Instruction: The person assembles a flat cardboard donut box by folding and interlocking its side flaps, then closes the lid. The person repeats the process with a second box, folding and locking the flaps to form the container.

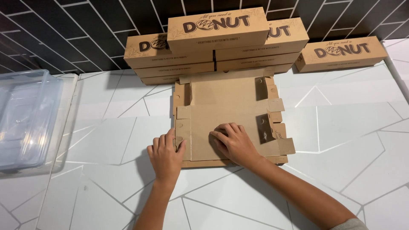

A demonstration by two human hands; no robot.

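Flat cardboard box blank [226, 115] lies unfolded on white counter [341, 127], centre of view, just in front of a stack of folded brown boxes [213, 47] by the black tiled wall [64, 30]. Left hand [165, 155] sits at blank's left edge, palm down, fingers together, fingertips & thumb on the left side flap; nothing pinched. Right hand [233, 142] lies flat on the blank's near panel, fingers slightly spread, pressing down. Blank stretches away from both hands twd the stack. One more folded box [341, 53] at back right. Clear plastic bin [25, 119] far left, well apart.
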